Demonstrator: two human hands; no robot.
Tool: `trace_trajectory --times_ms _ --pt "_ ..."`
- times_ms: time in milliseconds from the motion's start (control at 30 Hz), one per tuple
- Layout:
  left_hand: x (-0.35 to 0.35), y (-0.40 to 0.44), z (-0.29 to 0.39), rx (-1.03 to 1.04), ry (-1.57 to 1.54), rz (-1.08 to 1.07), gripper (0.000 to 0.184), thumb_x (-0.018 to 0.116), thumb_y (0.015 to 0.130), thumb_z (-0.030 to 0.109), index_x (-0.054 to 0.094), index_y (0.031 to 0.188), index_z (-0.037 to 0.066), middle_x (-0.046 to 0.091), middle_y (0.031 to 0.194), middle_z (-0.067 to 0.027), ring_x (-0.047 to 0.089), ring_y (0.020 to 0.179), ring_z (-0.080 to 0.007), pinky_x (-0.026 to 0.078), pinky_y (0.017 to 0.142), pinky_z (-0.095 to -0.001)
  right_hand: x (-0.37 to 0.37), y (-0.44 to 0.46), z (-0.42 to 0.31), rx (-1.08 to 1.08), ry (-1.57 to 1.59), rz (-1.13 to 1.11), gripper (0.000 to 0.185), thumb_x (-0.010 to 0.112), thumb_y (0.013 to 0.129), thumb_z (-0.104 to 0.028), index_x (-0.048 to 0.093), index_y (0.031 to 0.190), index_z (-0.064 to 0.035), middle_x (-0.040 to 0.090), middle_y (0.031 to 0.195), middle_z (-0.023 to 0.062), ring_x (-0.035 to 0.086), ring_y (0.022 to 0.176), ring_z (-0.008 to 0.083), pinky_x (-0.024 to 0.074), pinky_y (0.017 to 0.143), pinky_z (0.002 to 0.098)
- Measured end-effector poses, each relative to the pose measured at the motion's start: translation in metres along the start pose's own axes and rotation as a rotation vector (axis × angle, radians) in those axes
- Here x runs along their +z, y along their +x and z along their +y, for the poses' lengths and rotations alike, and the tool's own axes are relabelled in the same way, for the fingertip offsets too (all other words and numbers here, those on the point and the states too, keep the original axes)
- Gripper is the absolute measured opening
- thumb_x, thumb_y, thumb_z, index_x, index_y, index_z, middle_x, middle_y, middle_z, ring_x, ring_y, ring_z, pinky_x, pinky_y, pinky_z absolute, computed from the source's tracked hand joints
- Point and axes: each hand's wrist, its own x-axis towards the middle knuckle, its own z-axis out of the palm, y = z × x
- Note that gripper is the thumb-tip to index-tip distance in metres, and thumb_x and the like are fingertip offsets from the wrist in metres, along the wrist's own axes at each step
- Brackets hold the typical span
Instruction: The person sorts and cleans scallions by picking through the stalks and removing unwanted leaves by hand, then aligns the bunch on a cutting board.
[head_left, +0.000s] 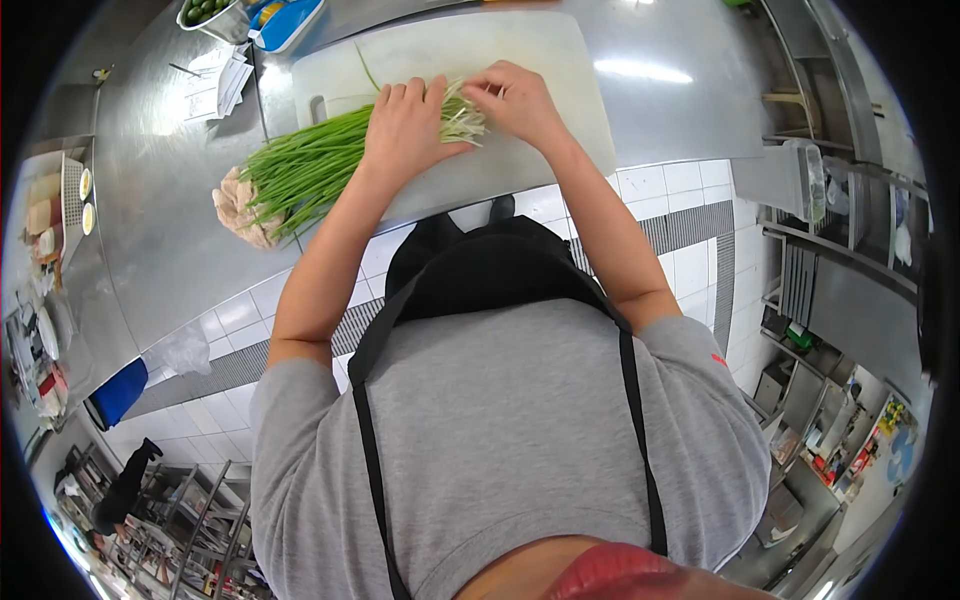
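Observation:
A thick bunch of thin green stalks with pale ends, which look like chives [315, 155], lies across the white cutting board [530, 40]. My left hand [408, 125] rests over the bunch near the pale ends, fingers curved around it and pressing it to the board. At the pale tips is my right hand [518, 103], its thumb and fingers pinched together on the ends of some stalks. One loose stalk [364, 66] sticks out above my left hand. Under the leafy end lies a crumpled beige cloth [240, 208].
The steel worktop [165, 190] holds papers [219, 80], a metal container of green produce [214, 18] and a blue tray [290, 22] at the back left. Steel shelving [835, 240] stands to the right. Another person [122, 490] is far off at lower left.

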Motion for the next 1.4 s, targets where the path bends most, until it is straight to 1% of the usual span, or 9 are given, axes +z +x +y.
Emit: trace_trajectory --times_ms 100,200,400,600,700,800,900,1000,1400 --pt "0.005 0.001 0.0 -0.027 0.014 0.01 0.069 0.07 0.061 0.049 0.05 0.109 0.003 0.053 0.093 -0.012 0.053 0.088 -0.0284 0.041 0.08 -0.0379 0.008 -0.003 0.011 0.234 0.309 0.355 0.023 0.059 0.08 -0.022 0.064 0.095 -0.0059 0.06 0.087 0.0111 0.059 0.076 0.0225 0.0477 0.073 0.0295" --pt "0.022 -0.001 0.005 -0.071 0.069 0.062 0.062 0.069 0.062 0.046 0.052 0.104 0.003 0.052 0.09 -0.011 0.052 0.086 -0.0271 0.041 0.077 -0.0378 0.046 -0.011 0.003 0.158 0.377 0.53 0.027 0.054 0.084 -0.024 0.06 0.104 -0.0074 0.058 0.095 0.0126 0.054 0.094 0.0289 0.0409 0.089 0.0366" --pt "0.015 -0.006 0.007 -0.025 0.01 0.106 0.057 0.068 0.063 0.041 0.052 0.103 0.002 0.051 0.091 -0.0103 0.051 0.088 -0.0267 0.04 0.079 -0.0379 0.06 0.0 0.015 -0.188 -0.276 0.156 0.029 0.048 0.087 -0.03 0.059 0.105 -0.01 0.056 0.106 0.0091 0.046 0.109 0.0337 0.0278 0.097 0.0513" --pt "0.018 -0.008 -0.003 0.092 -0.059 0.239 0.062 0.065 0.066 0.048 0.051 0.104 0.001 0.052 0.094 -0.0113 0.051 0.087 -0.0268 0.039 0.079 -0.0379 0.053 -0.003 0.026 -0.246 -0.42 0.141 0.027 0.048 0.087 -0.028 0.059 0.107 -0.0125 0.058 0.104 0.0084 0.047 0.108 0.0328 0.0312 0.095 0.0492" --pt "0.025 -0.009 0.002 0.066 0.011 0.286 0.067 0.061 0.066 0.056 0.052 0.103 0.001 0.053 0.09 -0.0103 0.052 0.084 -0.0255 0.04 0.075 -0.0373 0.034 0.003 0.044 -0.49 -0.254 0.114 0.025 0.047 0.088 -0.022 0.06 0.106 -0.0112 0.057 0.103 0.0076 0.05 0.103 0.029 0.0378 0.091 0.0378" --pt "0.027 -0.008 0.003 0.044 0.07 0.253 0.069 0.059 0.067 0.059 0.051 0.104 0.002 0.053 0.089 -0.0097 0.052 0.083 -0.0245 0.039 0.074 -0.0366 -0.008 -0.007 0.014 0.179 0.005 0.074 0.019 0.056 0.082 -0.016 0.064 0.097 -0.009 0.059 0.093 0.008 0.055 0.089 0.0236 0.0449 0.076 0.0307" --pt "0.029 -0.007 0.004 0.043 0.081 0.255 0.068 0.06 0.066 0.059 0.051 0.104 0.002 0.053 0.088 -0.009 0.052 0.082 -0.024 0.039 0.073 -0.0359 -0.02 -0.029 0.013 0.174 -0.185 -0.103 0.016 0.062 0.075 -0.013 0.066 0.089 -0.0078 0.059 0.081 0.006 0.056 0.076 0.0205 0.0459 0.066 0.031" --pt "0.026 -0.006 0.004 0.046 0.078 0.247 0.068 0.061 0.066 0.057 0.051 0.104 0.002 0.052 0.088 -0.0089 0.052 0.082 -0.0239 0.04 0.073 -0.0356 -0.007 -0.043 0.014 -0.091 -0.385 0.028 0.012 0.061 0.073 -0.015 0.065 0.082 -0.0081 0.057 0.076 0.0069 0.056 0.075 0.0239 0.0458 0.067 0.0331" --pt "0.018 -0.002 0.006 0.062 0.106 0.137 0.077 0.066 0.061 0.057 0.048 0.111 0.0 0.054 0.09 -0.0108 0.053 0.084 -0.025 0.041 0.076 -0.0368 -0.006 -0.041 0.016 -0.093 -0.266 0.049 0.01 0.059 0.072 -0.013 0.063 0.077 -0.006 0.055 0.074 0.0085 0.055 0.075 0.0261 0.0454 0.069 0.0355"
